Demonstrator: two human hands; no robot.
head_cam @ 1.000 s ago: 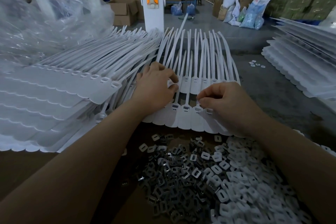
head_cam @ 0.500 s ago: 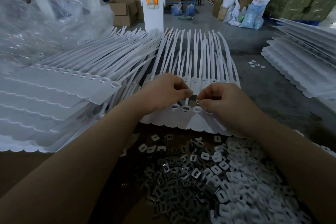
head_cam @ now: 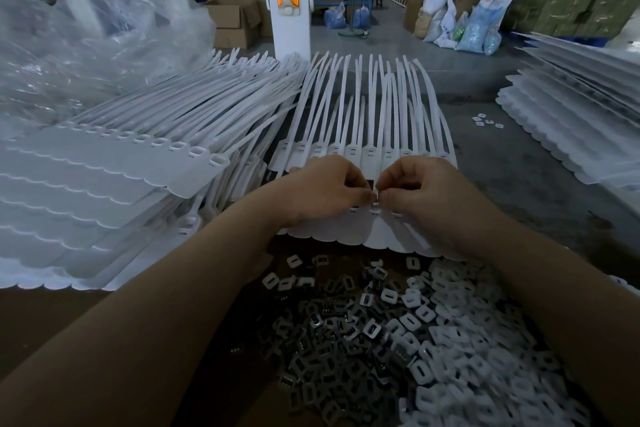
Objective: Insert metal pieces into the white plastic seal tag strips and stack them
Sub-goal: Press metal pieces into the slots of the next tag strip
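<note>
Both hands sit curled over a flat sheet of joined white plastic seal tag strips point(head_cam: 349, 236), the left hand point(head_cam: 322, 191) and right hand point(head_cam: 426, 194) meeting fingertip to fingertip at one strip's slotted head, where they appear to pinch a small piece too hidden to identify. Just nearer the person than that sheet lies a loose heap of small grey metal pieces point(head_cam: 332, 333), with white plastic square caps point(head_cam: 485, 340) beside it to the right. Left of the sheet rises a tall stack of white strip sheets point(head_cam: 104, 184), and another such stack point(head_cam: 571, 121) lies well apart to its right.
</note>
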